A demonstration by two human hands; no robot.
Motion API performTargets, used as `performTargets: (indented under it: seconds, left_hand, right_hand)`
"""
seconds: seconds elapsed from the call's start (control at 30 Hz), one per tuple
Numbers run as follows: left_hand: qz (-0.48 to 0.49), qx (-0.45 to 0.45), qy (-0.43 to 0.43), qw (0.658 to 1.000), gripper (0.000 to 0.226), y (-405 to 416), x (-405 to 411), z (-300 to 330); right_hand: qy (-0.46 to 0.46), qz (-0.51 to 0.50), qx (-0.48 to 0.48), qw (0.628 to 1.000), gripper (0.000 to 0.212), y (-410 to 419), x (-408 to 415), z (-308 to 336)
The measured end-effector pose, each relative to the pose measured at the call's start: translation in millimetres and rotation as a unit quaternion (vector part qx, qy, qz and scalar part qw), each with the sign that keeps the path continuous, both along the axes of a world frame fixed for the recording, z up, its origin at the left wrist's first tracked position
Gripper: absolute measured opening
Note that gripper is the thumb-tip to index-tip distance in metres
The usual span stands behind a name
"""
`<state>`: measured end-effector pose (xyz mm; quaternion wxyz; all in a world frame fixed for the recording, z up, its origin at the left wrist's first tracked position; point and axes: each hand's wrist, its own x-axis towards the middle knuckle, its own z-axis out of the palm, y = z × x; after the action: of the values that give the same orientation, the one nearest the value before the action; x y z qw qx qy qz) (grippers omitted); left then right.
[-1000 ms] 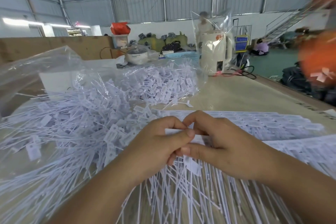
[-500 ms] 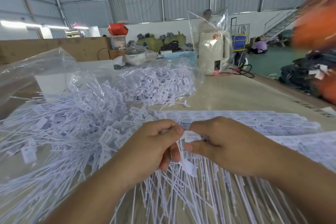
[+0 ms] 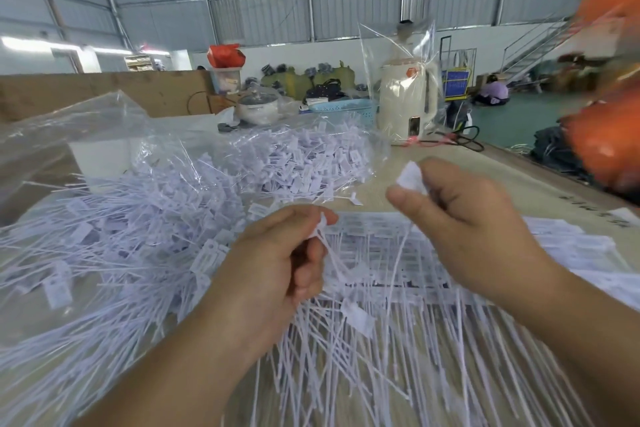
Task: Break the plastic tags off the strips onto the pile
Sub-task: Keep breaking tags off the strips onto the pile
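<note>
A small white tag (image 3: 411, 177) is sitting pinched between the thumb and fingers of the right hand (image 3: 464, 218), which is raised above the table (image 3: 485, 180) with its fingers curled round the piece. A thin tail is trailing down from that hand toward the strips (image 3: 398, 253) lying flat beneath. The left hand (image 3: 277, 267) is hovering lower and nearer the person, its thumb and forefinger nipping the head of another thin white piece, whose tail is hanging down and away toward the loose stems below. The two hands are standing apart, with a clear gap between them.

The pile (image 3: 121, 236) of loose tags is spreading out to the left, partly on and under a clear plastic bag (image 3: 86, 128). So the piece in the right hand is lying across from the pile, with the left hand between them; the left hand is the nearer one to the pile by a good way. To my eye the drop calls for a move leftward, over the left hand or round it. Whether the right hand's piece is fully free of its strip I cannot tell, since it is blurred.

Further back a cream kettle (image 3: 405, 104) in a clear wrap is standing on the table, beside a blue basket (image 3: 343, 109).
</note>
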<state>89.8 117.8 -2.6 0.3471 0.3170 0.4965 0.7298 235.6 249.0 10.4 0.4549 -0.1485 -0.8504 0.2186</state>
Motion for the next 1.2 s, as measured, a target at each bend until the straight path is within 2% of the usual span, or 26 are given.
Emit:
performTargets:
  seconds: [0.07, 0.17, 0.23, 0.43, 0.53, 0.6, 0.67, 0.77, 0.83, 0.87, 1.0, 1.13, 1.2]
  left_hand:
    - [-0.014, -0.035, 0.058, 0.998, 0.028, 0, 2, -3]
    - [-0.032, -0.066, 0.111, 0.991, 0.027, 1, 7, -9]
    - [-0.028, -0.085, 0.125, 0.988, 0.026, 1, 8, -10]
    - [-0.027, -0.132, 0.26, 0.956, 0.034, -3, 4, -7]
    - [-0.052, -0.126, 0.253, 0.958, 0.045, -5, 8, -2]
    - [-0.055, -0.116, 0.223, 0.966, 0.042, -6, 12, 3]
    - [-0.064, -0.116, 0.233, 0.963, 0.04, -7, 13, 3]
    - [-0.068, -0.145, 0.298, 0.941, 0.059, -7, 6, -3]
    - [-0.073, -0.168, 0.298, 0.937, 0.076, -7, 3, -5]
    - [-0.079, -0.176, 0.287, 0.938, 0.074, -6, 1, -6]
    - [-0.087, -0.189, 0.286, 0.935, 0.029, -4, 0, -5]
    - [-0.046, -0.146, 0.298, 0.942, 0.023, -5, -4, -3]
    - [-0.017, -0.116, 0.28, 0.953, 0.019, -5, -9, -1]
  right_hand:
    - [-0.072, 0.054, 0.014, 0.996, 0.03, -5, -1, -4]
    - [-0.174, 0.113, 0.061, 0.976, 0.057, -15, -7, -13]
    - [-0.203, 0.123, 0.084, 0.968, 0.065, -18, -8, -15]
    - [-0.265, 0.124, 0.064, 0.954, 0.081, -21, -9, -15]
    - [-0.292, 0.126, 0.078, 0.945, 0.083, -25, -11, -17]
    - [-0.292, 0.126, 0.089, 0.944, 0.081, -26, -11, -17]
    - [-0.292, 0.125, 0.098, 0.943, 0.081, -26, -11, -16]
    - [-0.288, 0.114, 0.095, 0.946, 0.085, -26, -12, -18]
    - [-0.287, 0.103, 0.091, 0.948, 0.088, -26, -13, -19]
    - [-0.289, 0.102, 0.086, 0.948, 0.089, -25, -14, -20]
    - [-0.285, 0.117, 0.066, 0.949, 0.09, -20, -14, -23]
    - [-0.278, 0.086, 0.08, 0.953, 0.087, -13, -10, -19]
    - [-0.263, 0.09, 0.066, 0.958, 0.071, -7, -6, -14]
